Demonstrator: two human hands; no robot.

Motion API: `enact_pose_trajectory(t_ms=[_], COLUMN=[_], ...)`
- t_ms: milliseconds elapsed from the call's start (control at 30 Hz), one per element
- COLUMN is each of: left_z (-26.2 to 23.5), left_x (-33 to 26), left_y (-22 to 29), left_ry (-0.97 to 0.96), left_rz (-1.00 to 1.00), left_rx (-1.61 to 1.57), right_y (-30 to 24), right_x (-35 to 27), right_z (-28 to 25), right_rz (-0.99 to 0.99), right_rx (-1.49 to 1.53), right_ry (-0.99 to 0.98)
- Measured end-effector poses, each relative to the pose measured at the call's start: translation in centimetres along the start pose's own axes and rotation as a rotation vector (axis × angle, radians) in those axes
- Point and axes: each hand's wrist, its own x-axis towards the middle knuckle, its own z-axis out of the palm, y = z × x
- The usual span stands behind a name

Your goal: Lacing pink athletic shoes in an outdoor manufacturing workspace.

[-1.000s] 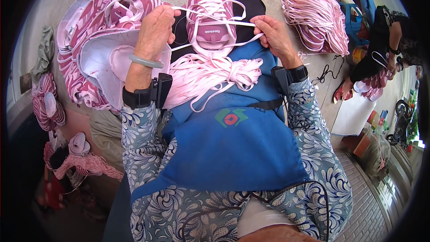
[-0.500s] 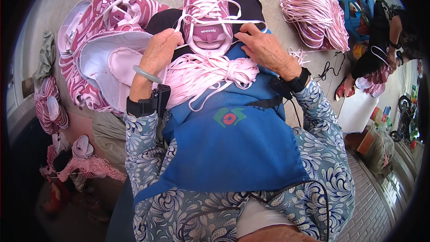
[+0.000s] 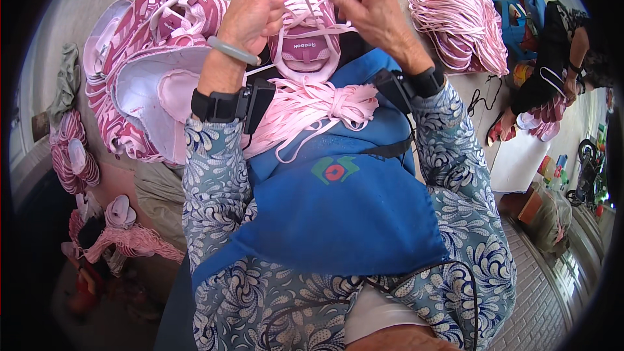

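Observation:
A pink and white shoe upper (image 3: 303, 48) lies across my lap, its toe pointing away and its tongue nearest me. Pale pink shoelace (image 3: 305, 14) crosses its front. My left hand (image 3: 255, 12) is over the upper's left side, thumb and forefinger pinched on a strand of lace near the toe. Another lace end hangs out below that hand. My right hand (image 3: 372, 14) is above the upper's right side, fingers bent toward the lace; motion blurs its fingertips, so its hold is unclear. A tied bundle of pink laces (image 3: 325, 109) rests on my blue apron (image 3: 344, 221).
Stacked pink uppers (image 3: 127, 45) and a white-lined upper (image 3: 140, 91) are at my left. A large heap of laced uppers (image 3: 452, 16) lies on the floor to the right. Beyond it another person (image 3: 562, 58) sits by a blue stool (image 3: 510, 19).
Both hands have moved away from me, from beside the tongue to above the laced front. The lace that was stretched sideways between them is now drawn in over the upper.

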Motion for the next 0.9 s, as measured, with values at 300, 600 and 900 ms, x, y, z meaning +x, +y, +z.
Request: enact_pose_trajectory(t_ms=[300, 600, 900], left_z=[-1.3, 1.3, -2.6], left_x=[-3.6, -1.5, -5.2], left_y=[-3.6, -4.0, -2.3], left_ry=[-0.17, 0.175, 0.199], left_rz=[-0.083, -0.092, -0.106], left_rx=[0.811, 0.466, 0.193], right_y=[-1.4, 1.7, 3.0], right_x=[0.4, -1.9, -3.3], right_z=[-4.2, -2.6, -2.1], right_rz=[0.48, -0.125, -0.199], right_rx=[1.168, -0.369, -0.311], right_ry=[-0.158, -0.489, -0.313])
